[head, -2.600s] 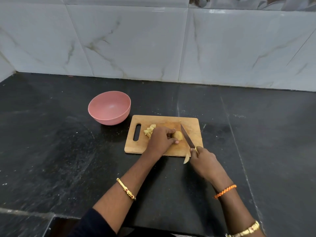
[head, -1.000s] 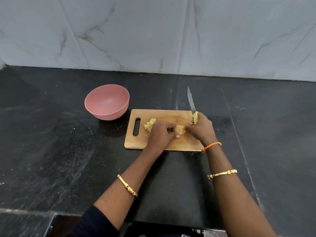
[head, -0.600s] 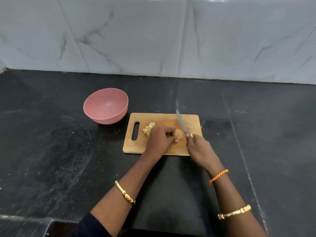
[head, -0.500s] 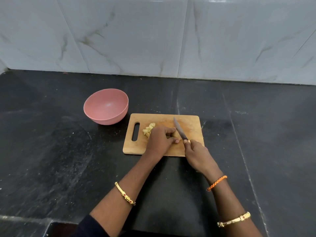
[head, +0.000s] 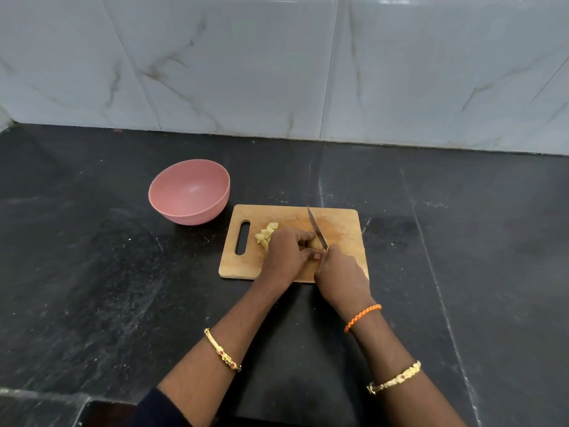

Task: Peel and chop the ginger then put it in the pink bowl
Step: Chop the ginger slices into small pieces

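A wooden cutting board (head: 338,223) with a handle slot lies on the black counter. My left hand (head: 286,254) presses a piece of ginger (head: 314,242) down on the board; most of the piece is hidden under my fingers. My right hand (head: 340,272) grips a knife (head: 315,226) whose blade lies across the ginger, tip pointing away from me. A small pile of chopped ginger (head: 265,234) sits on the board just left of my left hand. The pink bowl (head: 189,192) stands on the counter to the board's upper left with nothing visible inside.
The black stone counter (head: 92,272) runs back to a white marble-tiled wall (head: 277,72). The counter's front edge shows at the bottom left.
My right hand swung the knife from upright behind the board down onto the ginger beside my left hand. My left hand stayed on the ginger.
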